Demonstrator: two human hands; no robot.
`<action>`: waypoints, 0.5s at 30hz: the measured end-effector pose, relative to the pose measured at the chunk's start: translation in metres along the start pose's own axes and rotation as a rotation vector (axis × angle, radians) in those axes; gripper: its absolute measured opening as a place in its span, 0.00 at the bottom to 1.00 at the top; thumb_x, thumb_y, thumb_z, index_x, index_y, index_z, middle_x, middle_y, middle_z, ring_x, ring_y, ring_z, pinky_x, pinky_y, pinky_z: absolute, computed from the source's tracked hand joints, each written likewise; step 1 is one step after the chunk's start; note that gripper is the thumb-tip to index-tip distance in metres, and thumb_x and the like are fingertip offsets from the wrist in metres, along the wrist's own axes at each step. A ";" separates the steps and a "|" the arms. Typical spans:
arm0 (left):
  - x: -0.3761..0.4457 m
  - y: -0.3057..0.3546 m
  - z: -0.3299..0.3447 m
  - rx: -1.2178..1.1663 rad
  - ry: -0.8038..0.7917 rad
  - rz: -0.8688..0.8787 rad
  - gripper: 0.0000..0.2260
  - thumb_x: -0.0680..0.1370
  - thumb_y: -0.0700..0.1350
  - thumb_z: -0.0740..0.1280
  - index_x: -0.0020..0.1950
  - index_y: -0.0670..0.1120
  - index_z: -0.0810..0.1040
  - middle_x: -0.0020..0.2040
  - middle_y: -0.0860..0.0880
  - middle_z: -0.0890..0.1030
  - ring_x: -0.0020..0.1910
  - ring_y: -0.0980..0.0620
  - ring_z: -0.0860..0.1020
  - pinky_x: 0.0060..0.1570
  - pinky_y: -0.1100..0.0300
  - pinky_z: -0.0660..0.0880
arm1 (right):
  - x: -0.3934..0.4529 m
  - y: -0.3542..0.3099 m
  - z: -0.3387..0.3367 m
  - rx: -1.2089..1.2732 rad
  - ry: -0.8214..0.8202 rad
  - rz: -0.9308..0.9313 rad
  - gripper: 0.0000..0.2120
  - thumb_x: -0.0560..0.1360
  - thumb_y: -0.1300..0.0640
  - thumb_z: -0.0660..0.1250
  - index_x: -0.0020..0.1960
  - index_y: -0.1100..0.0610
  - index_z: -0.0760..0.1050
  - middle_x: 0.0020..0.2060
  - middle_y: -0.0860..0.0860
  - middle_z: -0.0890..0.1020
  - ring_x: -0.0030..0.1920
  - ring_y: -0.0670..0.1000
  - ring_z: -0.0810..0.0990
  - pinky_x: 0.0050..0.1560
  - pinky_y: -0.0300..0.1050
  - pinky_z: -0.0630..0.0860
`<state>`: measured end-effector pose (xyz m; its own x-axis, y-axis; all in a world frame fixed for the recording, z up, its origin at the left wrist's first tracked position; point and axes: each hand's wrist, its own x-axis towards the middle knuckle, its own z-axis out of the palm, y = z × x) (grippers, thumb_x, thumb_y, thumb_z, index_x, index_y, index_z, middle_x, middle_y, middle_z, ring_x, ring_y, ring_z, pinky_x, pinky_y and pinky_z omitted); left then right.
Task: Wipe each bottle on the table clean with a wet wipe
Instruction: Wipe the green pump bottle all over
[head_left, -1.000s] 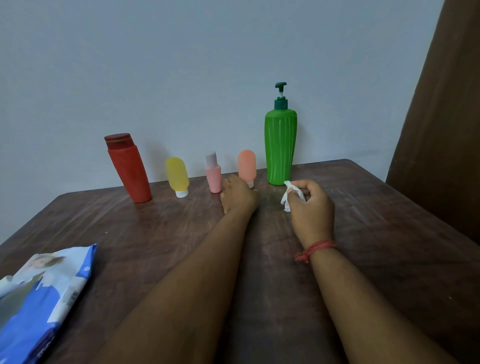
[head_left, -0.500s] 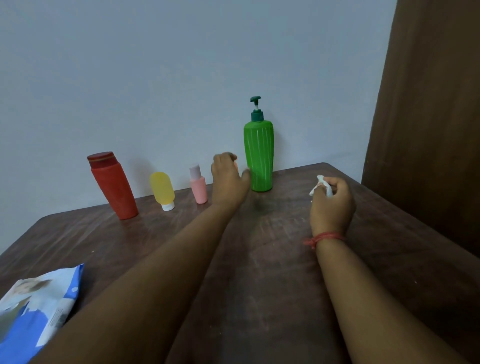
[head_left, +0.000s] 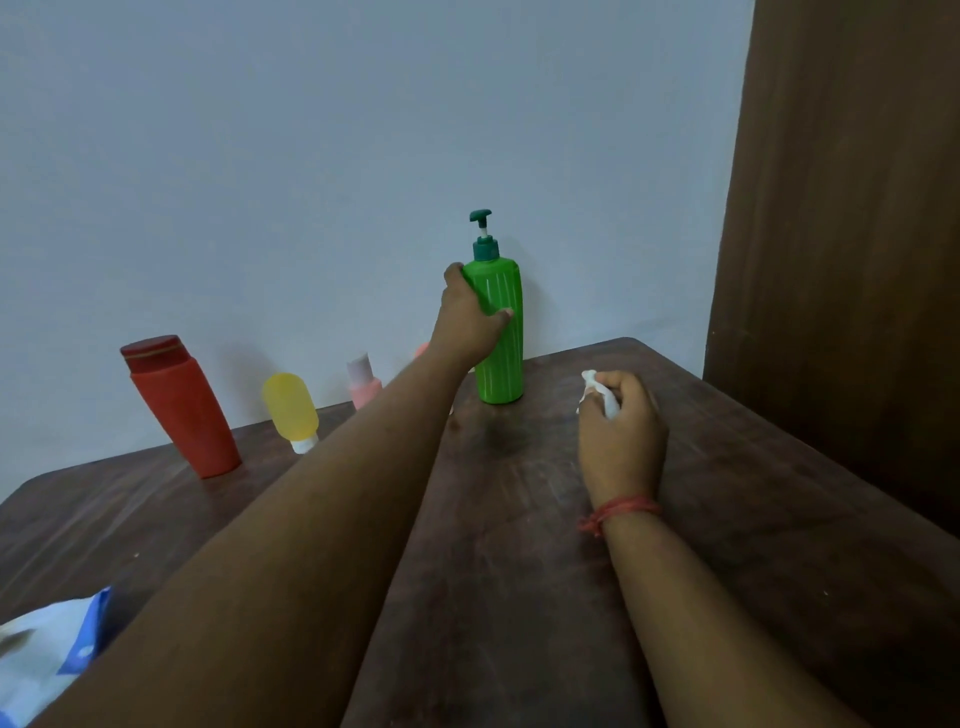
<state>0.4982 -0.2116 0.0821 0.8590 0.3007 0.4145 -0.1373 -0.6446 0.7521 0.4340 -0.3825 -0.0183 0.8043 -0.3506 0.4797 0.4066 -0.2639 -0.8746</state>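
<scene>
So the green pump bottle (head_left: 500, 332) is stood upright near the far edge of the bench (head_left: 519, 545), close to the wall, and it's gripped round its upper body by the left hand (head_left: 470, 322), with the fingers curled round the far side and the thumb laid across the front. The base of the bottle looks like it's resting on the bench, though that can't be told for sure. The wet wipe (head_left: 600, 397) is bunched up and pinched in the right hand (head_left: 621, 436), whose fingers are curled tight around it, a bit of white poking out at the top; that hand is held just beside the green bottle, toward the right edge, not touching it. A red thread band (head_left: 618, 512) is worn on the right wrist. Along the far edge, to the left of the green one, the rest of the bottles are lined up: a red bottle (head_left: 179, 402) tilted in the wide-angle view, a yellow tube (head_left: 290, 408) stood on its white cap, a pink bottle (head_left: 363, 382) partly hidden behind the left forearm, and only a sliver of an orange tube (head_left: 422, 351) seen behind the left wrist. A blue and white wipes pack (head_left: 47, 660) is parked at the near left corner, cut off by the frame.
</scene>
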 end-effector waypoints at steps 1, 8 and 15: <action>0.001 -0.002 0.001 0.012 0.004 -0.003 0.29 0.78 0.40 0.70 0.72 0.42 0.57 0.61 0.42 0.74 0.55 0.45 0.77 0.48 0.53 0.75 | -0.001 0.000 0.001 -0.007 0.000 -0.019 0.06 0.76 0.63 0.67 0.51 0.56 0.80 0.52 0.50 0.83 0.51 0.50 0.80 0.52 0.50 0.81; 0.000 -0.010 0.003 0.038 0.006 -0.022 0.21 0.81 0.38 0.64 0.69 0.43 0.58 0.59 0.43 0.74 0.53 0.45 0.76 0.47 0.52 0.74 | -0.008 -0.004 0.004 -0.055 -0.054 -0.098 0.05 0.76 0.63 0.67 0.51 0.56 0.80 0.52 0.51 0.82 0.50 0.50 0.79 0.50 0.47 0.78; -0.020 -0.011 -0.010 0.005 -0.078 -0.014 0.17 0.81 0.40 0.63 0.61 0.50 0.56 0.59 0.41 0.73 0.57 0.41 0.77 0.57 0.39 0.78 | -0.009 -0.006 0.003 -0.067 -0.070 -0.102 0.05 0.77 0.62 0.66 0.51 0.55 0.79 0.51 0.50 0.82 0.49 0.49 0.79 0.50 0.48 0.79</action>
<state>0.4777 -0.2029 0.0708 0.8965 0.2541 0.3629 -0.1229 -0.6444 0.7547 0.4256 -0.3753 -0.0172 0.7896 -0.2554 0.5580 0.4599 -0.3557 -0.8136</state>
